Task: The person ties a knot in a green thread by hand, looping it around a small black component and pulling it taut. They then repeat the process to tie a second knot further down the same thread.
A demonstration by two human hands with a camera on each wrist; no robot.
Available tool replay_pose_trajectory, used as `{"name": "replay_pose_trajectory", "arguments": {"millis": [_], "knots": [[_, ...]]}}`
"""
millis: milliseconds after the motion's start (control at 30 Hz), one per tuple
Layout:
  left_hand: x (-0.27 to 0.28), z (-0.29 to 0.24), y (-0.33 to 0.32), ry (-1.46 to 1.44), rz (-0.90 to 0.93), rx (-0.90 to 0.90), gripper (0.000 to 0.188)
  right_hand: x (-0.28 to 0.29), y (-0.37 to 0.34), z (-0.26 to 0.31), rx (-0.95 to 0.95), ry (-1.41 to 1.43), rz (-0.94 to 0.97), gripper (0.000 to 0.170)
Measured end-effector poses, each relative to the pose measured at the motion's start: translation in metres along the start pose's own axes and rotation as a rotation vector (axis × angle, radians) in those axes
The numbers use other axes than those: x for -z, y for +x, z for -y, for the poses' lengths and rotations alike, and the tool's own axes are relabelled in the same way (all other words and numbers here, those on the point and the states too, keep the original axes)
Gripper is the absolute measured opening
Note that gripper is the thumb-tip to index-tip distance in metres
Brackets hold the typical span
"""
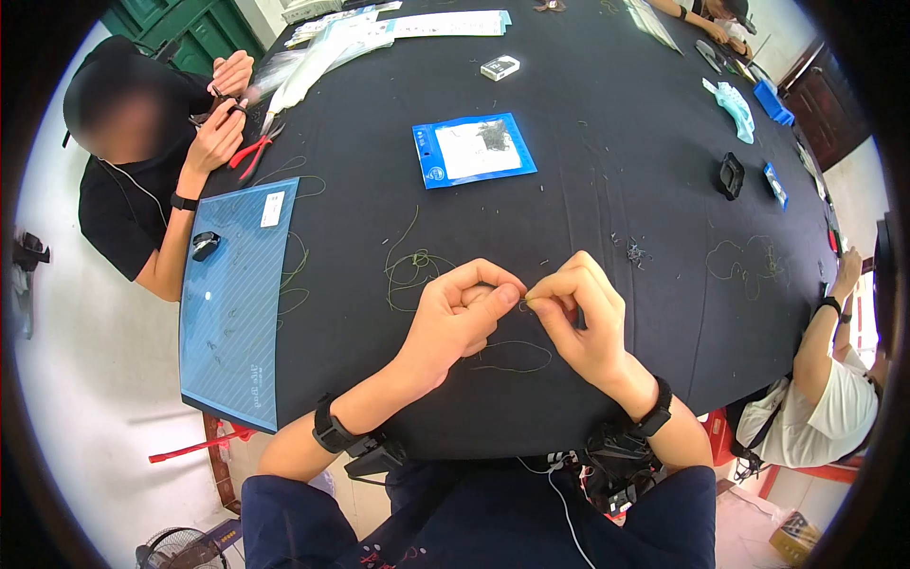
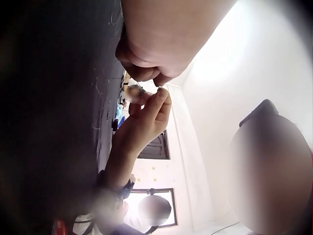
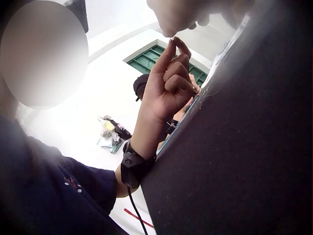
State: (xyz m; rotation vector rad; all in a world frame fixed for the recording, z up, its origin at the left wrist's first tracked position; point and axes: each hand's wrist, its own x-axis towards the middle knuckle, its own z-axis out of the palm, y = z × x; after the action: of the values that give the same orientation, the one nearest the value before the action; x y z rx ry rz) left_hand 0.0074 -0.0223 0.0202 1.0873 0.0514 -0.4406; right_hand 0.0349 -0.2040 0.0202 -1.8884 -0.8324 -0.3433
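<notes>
A thin greenish thread [image 1: 512, 369], pinched in both hands [image 1: 453, 321] [image 1: 590, 318], loops loosely below.

Red-handled pliers [image 1: 260, 146] lie near a blue mat [image 1: 232, 303].

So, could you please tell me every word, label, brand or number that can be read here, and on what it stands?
No text can be read for certain.
Packet: print, too small.
Blue sheet: pale lettering, too blurred; its label, too small.
White box: dark marking, too blurred.
Shirt: red and white marks, no clear letters.
</notes>
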Motion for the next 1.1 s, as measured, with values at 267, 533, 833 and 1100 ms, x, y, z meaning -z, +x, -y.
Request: {"name": "replay_pose_trajectory", "arguments": {"millis": [267,533,833,1100], "knots": [[-0.0005,0.0002,-0.0006,-0.072,0.030,0.081,0.015,-0.0007,-0.0004,-0.0033,-0.014,0.003,-0.030,0.018],[0.0001,0.0005,0.0005,-0.022,0.018,0.048,0.014,-0.0013,-0.0006,-0.0017,-0.022,0.039,-0.041,0.017],[-0.0023,-0.0015,-0.0019,0.223,-0.082,-0.166,0.012,-0.0046,-0.0034,-0.0040,-0.120,0.208,-0.091,0.011],[-0.0020,-0.0034,-0.0048,0.457,-0.141,-0.328,0.011,-0.0032,-0.0037,-0.0023,-0.142,0.252,-0.100,0.009]]}}
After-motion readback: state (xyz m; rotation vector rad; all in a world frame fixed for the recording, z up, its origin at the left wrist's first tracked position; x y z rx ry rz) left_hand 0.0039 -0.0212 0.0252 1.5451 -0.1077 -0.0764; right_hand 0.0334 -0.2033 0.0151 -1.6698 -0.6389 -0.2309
